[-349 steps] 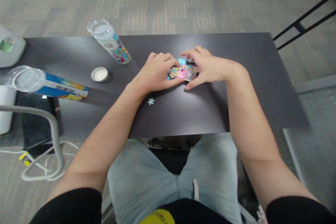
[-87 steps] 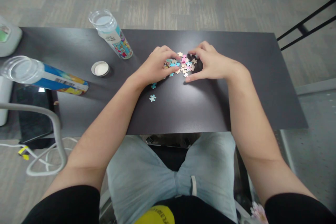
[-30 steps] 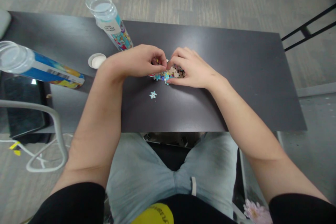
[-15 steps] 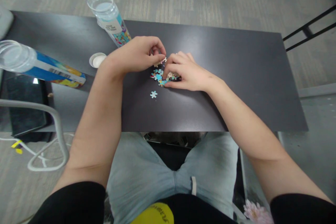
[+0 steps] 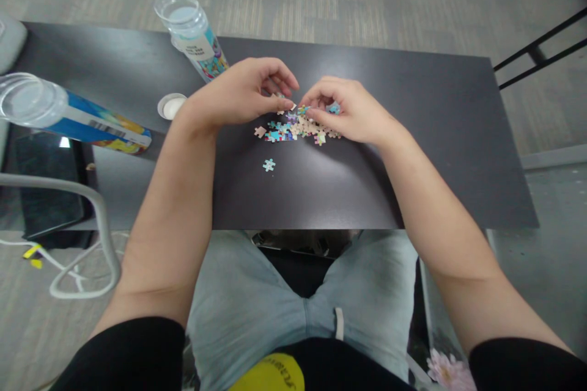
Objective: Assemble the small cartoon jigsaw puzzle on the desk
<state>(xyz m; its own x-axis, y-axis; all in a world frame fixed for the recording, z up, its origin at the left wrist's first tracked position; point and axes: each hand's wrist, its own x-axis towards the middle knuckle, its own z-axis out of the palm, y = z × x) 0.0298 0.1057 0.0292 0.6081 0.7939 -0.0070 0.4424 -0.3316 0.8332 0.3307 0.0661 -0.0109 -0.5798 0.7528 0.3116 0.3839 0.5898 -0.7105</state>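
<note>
A loose pile of jigsaw pieces (image 5: 302, 127) lies on the dark table, with pale backs and colourful printed faces mixed. My left hand (image 5: 254, 90) hovers at the pile's far left edge. Its index finger and thumb are apart, with pieces close to the thumb. From the right, my right hand (image 5: 351, 107) reaches over the pile, thumb and index finger pinched on a blue-and-yellow puzzle piece (image 5: 303, 110). Its other fingers are curled and partly hidden. One light-blue puzzle piece (image 5: 269, 165) sits alone, nearer to me.
Beyond my left forearm stands a clear printed jar (image 5: 197, 43), with a white round lid (image 5: 171, 106) near it. A blue-labelled jar (image 5: 87, 116) is further left, beside a black tablet (image 5: 50, 186). A grey tubular frame (image 5: 103, 226) crosses the lower left.
My right hand has lifted and moved away from me and to the right, uncovering more of the pile. The pieces are spread wider. My left thumb and index finger have parted.
</note>
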